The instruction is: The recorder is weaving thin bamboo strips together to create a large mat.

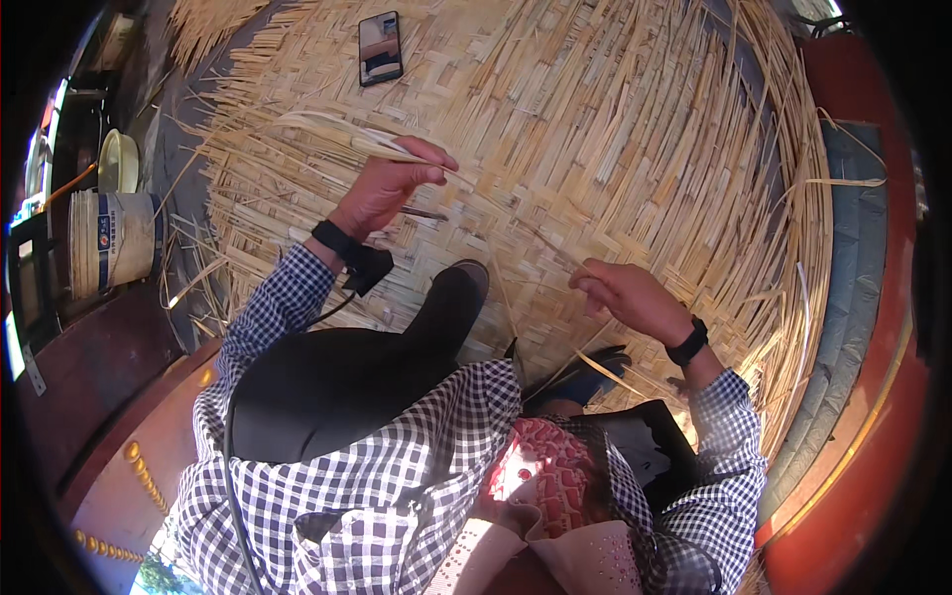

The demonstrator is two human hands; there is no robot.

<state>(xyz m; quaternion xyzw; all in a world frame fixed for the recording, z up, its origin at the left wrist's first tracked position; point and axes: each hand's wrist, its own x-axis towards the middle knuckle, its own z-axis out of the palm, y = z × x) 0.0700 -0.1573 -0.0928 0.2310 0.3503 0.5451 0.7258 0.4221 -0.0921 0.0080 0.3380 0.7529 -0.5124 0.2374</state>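
A large woven reed mat [575,169] spreads out beneath me, its loose strip ends fanning past the woven part. My left hand [389,186] is closed in a pinch on a pale reed strip [382,149], raised over the mat's left side. Just below that hand shows a thin dark piece [426,213]; I cannot tell its kind or whether the hand touches it. To the right, my right hand [633,297] has its fingers closed round a thin brownish reed strip [548,245] that points up and left over the weave.
A phone [381,48] lies on the mat's far part. At the left stand a white bucket [127,238] and a yellowish basin [119,162]. A grey-green padded strip [853,268] runs beside the red edge [897,416] on the right. My dark-trousered leg [397,347] rests on the mat.
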